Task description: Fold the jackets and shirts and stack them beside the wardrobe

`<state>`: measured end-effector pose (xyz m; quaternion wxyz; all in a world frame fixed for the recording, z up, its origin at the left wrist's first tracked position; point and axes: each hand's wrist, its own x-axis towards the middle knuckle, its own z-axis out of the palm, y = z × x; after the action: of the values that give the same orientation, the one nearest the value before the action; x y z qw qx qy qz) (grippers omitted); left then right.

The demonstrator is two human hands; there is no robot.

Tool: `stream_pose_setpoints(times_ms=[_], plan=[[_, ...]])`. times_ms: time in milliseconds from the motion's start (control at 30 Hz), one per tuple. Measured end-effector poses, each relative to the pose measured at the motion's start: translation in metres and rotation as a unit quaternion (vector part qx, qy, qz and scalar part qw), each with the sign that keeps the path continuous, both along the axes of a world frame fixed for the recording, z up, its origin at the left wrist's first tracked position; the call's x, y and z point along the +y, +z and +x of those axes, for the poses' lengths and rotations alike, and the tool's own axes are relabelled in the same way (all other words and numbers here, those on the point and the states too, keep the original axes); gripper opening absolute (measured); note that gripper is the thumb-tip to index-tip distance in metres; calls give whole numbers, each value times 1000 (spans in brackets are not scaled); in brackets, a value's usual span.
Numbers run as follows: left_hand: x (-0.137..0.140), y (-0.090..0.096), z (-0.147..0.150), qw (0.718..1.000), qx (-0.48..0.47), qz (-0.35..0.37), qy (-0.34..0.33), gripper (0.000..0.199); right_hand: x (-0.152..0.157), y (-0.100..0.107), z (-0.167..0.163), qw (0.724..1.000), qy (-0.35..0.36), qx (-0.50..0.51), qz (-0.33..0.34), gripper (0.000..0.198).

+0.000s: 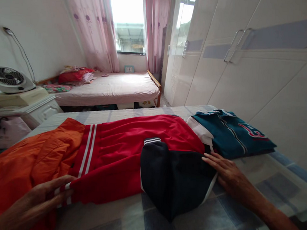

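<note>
A red garment with white stripes (pixel 130 151) lies spread across the bed (pixel 136 221). Its dark navy part (pixel 175 182) is folded over on the right. My left hand (pixel 39 198) grips the striped red hem at the near left edge. My right hand (pixel 225 173) lies flat, fingers apart, pressing on the navy part's right edge. An orange garment (pixel 23 159) lies at the left, partly under the red one. A folded teal jacket (pixel 232 133) rests just beyond my right hand.
A white wardrobe (pixel 249 72) runs along the right side. A second bed (pixel 110 88) with red bedding stands under the window. A small fan (pixel 8 79) sits on a white bedside cabinet at the left.
</note>
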<state>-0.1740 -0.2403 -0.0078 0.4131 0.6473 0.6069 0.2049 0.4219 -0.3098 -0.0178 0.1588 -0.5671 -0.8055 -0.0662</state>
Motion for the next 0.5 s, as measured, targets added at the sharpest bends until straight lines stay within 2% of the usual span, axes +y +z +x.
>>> stream_pose_setpoints(times_ms=[67, 133, 200, 267, 367, 433, 500], plan=[[1, 6, 5, 999, -38, -33, 12, 48, 4, 2, -5, 1000, 4, 29, -6, 48], [3, 12, 12, 1000, 2, 5, 21, 45, 9, 9, -9, 994, -47, 96, -14, 34], [5, 17, 19, 993, 93, 67, 13, 41, 12, 17, -11, 980, -111, 161, -43, 30], [6, 23, 31, 970, 209, 127, -9, 40, 13, 23, -12, 969, -131, 190, -83, 30], [6, 37, 64, 903, 347, 252, -39, 42, 12, 22, -12, 971, -112, 186, -100, 39], [8, 49, 96, 871, 358, 327, -83, 42, 11, 18, -13, 974, -111, 178, -89, 43], [13, 57, 133, 877, 305, 328, -172, 41, 11, 15, -13, 973, -122, 177, -81, 41]])
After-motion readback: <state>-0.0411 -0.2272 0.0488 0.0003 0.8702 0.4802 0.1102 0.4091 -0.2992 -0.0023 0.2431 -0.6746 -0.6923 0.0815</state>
